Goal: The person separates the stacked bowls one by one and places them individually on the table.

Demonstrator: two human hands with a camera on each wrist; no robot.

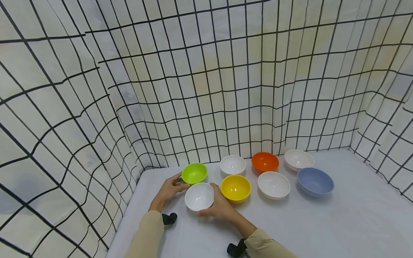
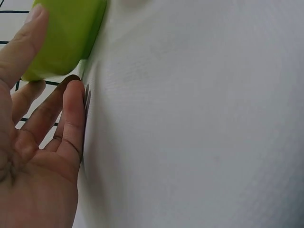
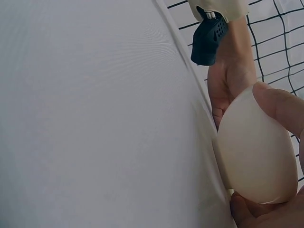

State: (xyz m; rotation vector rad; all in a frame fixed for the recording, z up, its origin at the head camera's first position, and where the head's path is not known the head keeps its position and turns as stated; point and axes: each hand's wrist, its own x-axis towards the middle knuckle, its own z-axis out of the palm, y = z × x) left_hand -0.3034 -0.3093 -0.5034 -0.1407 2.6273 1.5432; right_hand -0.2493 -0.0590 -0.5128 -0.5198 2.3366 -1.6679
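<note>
My left hand [image 1: 171,190] holds the left side of a lime green bowl [image 1: 194,173], thumb in front and fingers round its far side. In the left wrist view the thumb [image 2: 23,50] lies against the green bowl [image 2: 66,40], and the other fingers curl near the cloth. A small white bowl [image 1: 199,197] stands just in front of it, and my right hand [image 1: 222,206] grips that one by its right side. From the right wrist, the white bowl [image 3: 256,147] appears between thumb and fingers, its base close to the cloth.
Right of my hands stand a yellow bowl [image 1: 236,188], an orange bowl [image 1: 265,162], a blue bowl [image 1: 315,182] and white bowls at the back [image 1: 232,165], in front [image 1: 274,185] and far right [image 1: 298,159]. White cloth covers the table [image 1: 355,222]; black-gridded walls [image 1: 226,89] enclose it.
</note>
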